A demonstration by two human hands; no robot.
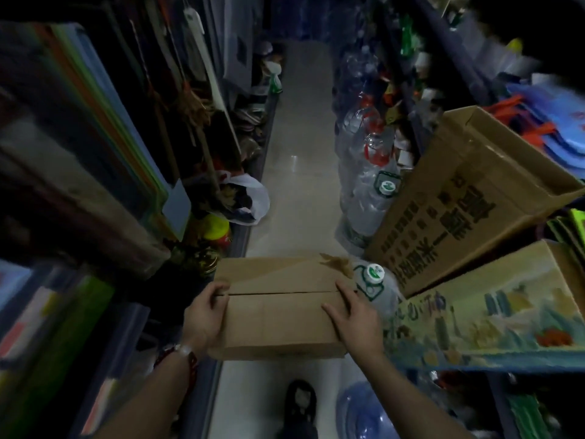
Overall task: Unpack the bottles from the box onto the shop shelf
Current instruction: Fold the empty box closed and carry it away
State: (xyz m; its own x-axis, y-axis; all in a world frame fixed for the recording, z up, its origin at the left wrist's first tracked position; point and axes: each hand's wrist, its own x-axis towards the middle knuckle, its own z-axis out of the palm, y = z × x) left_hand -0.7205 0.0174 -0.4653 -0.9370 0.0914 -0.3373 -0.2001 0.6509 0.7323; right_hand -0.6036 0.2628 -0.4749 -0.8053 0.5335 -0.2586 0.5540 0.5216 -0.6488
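1. Nearest to me: a dark shoe (300, 403) on the pale floor (297, 191), straight below the box.
2. The closed cardboard box (278, 312) sits at waist level in the aisle. Both top flaps are down and the seam between them runs left to right across my view. That seam is the box's long axis.
3. Left hand (207, 316) grips the left end, fingers curled over the top edge right at the seam. A beaded band is on that wrist.
4. Right hand (354, 312) lies on the right end of the top, fingers straight and spread, pressing the flap and pinching nothing.
5. I can't see any bottles inside the box with the flaps shut. My read is that unpacking hasn't started.
6. Key relation: the seam lies between the hands, and the left fingertips are already on it. I'd judge the left hand is better placed to lift a flap while the right steadies the box.
7. Just beside the right hand stands a clear water bottle (375, 286) with a white and green cap, close to the box's right corner.
8. Further right is a printed carton (493, 312) on the shelf, with an open brown carton (459, 198) tilted behind it.
9. Beyond those, big clear jugs (364, 160) line the right side of the aisle. That looks like where bottles are shelved.
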